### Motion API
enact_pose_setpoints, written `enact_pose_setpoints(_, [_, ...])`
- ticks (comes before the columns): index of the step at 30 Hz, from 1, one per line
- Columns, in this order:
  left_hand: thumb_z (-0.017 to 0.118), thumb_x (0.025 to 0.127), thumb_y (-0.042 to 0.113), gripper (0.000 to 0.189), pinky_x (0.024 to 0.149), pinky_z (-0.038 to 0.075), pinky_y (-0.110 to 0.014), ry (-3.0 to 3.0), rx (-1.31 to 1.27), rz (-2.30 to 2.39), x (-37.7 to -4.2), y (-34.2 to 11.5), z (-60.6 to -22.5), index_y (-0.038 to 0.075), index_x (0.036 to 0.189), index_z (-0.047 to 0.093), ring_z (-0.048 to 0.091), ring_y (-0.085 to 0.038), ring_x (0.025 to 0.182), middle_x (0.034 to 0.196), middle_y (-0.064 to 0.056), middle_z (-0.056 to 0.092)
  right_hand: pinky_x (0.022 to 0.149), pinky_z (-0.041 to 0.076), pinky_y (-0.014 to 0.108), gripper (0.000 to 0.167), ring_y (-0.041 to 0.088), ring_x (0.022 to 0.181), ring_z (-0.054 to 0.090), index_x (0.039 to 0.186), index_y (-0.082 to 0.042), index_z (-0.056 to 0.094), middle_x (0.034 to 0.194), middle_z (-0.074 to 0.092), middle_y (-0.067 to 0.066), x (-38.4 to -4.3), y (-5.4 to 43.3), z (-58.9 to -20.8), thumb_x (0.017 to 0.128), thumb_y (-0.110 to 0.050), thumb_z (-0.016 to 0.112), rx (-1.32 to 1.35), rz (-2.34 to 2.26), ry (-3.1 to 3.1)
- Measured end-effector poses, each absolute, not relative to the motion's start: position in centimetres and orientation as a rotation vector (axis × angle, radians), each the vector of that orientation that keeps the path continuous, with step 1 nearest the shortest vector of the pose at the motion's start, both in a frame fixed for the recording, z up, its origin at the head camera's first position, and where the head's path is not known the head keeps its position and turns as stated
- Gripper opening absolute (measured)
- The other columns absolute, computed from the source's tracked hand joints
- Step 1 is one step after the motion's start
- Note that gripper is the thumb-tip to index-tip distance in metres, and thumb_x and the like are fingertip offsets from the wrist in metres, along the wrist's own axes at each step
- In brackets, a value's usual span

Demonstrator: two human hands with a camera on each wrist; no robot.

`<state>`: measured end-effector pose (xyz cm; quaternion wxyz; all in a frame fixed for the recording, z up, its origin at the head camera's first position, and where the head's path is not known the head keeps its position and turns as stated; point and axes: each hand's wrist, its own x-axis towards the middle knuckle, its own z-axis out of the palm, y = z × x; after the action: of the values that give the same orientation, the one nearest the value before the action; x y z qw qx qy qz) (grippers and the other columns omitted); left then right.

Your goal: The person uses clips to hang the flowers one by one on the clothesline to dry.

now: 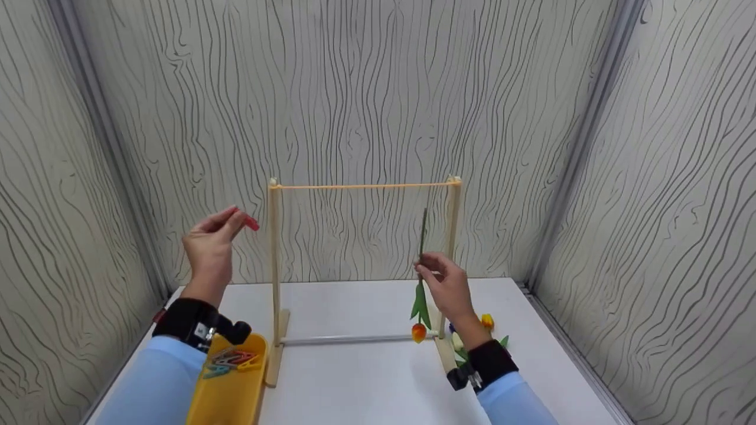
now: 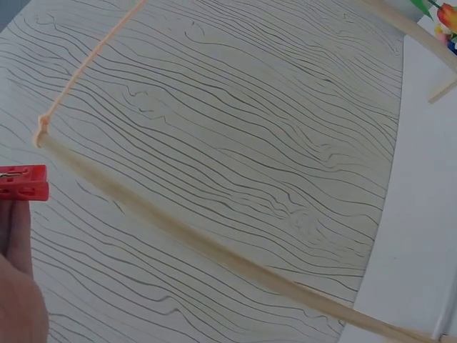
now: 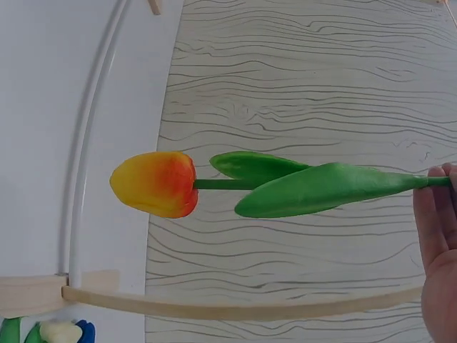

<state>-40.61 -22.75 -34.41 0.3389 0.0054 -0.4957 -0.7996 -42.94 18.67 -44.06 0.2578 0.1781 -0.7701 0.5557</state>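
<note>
My left hand (image 1: 211,245) pinches a red clothespin (image 1: 251,222), held up to the left of a wooden frame's left post (image 1: 274,260). In the left wrist view the clothespin (image 2: 25,183) appears near the knotted end of the cord. With thumb and fingers my right hand (image 1: 447,283) grips the stem of an orange-yellow tulip (image 1: 419,332). The flower hangs head down, its stem end below the cord (image 1: 363,186) near the right post (image 1: 453,236). Green leaves (image 3: 321,187) and the bloom (image 3: 156,184) show fully in the right wrist view.
A yellow tray (image 1: 227,395) holding several coloured clothespins (image 1: 233,360) stands at the left. More artificial flowers (image 1: 486,321) lie behind my right wrist. A pale rod (image 1: 354,339) joins the frame's feet on the white table (image 1: 342,389). Patterned walls (image 1: 366,88) enclose it.
</note>
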Motion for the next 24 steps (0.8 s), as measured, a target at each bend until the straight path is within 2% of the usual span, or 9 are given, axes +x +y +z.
enact_pose_setpoints(3, [0.084,0.091,0.0,0.011,0.087,0.067,-0.022,-1.264,-0.041,-2.071,-41.2,-21.9,-32.3,0.011,0.096,0.086,0.08,-0.007,0.082,0.087,0.005,0.08,0.087,0.062,0.015,0.021,0.024,0.105,0.079,0.123,-0.003,0.075,0.114,0.082,0.015,-43.5,16.9,-43.0,0.102,-0.005,0.074,0.533,1.524,-2.091])
enact_pose_setpoints(10, [0.085,0.091,0.002,0.011,0.089,0.067,-0.024,-1.244,-0.134,-2.016,-42.9,-20.4,-28.9,0.002,0.102,0.084,0.08,-0.009,0.085,0.088,0.002,0.081,0.092,0.066,0.027,0.023,0.029,0.108,0.079,0.127,-0.002,0.074,0.117,0.081,0.017,-45.0,11.7,-40.4,0.104,-0.008,0.072,0.618,1.61,-2.125])
enact_pose_setpoints(19, [0.083,0.095,0.007,0.023,0.087,0.066,-0.019,-1.448,-0.132,-1.871,-44.4,-18.7,-28.2,-0.006,0.114,0.081,0.079,-0.004,0.086,0.092,0.006,0.08,0.094,0.067,0.031,0.025,0.029,0.11,0.077,0.131,-0.002,0.073,0.124,0.077,0.02,-45.4,6.3,-38.5,0.107,-0.007,0.067,0.655,1.689,-2.194])
enact_pose_setpoints(24, [0.083,0.096,0.01,0.024,0.085,0.065,-0.018,-1.495,-0.137,-1.814,-45.0,-18.2,-27.6,-0.005,0.115,0.081,0.078,-0.003,0.085,0.093,0.006,0.08,0.095,0.067,0.031,0.027,0.024,0.108,0.079,0.132,-0.002,0.075,0.125,0.079,0.019,-46.2,3.7,-36.8,0.106,-0.005,0.069,0.633,1.727,-2.176])
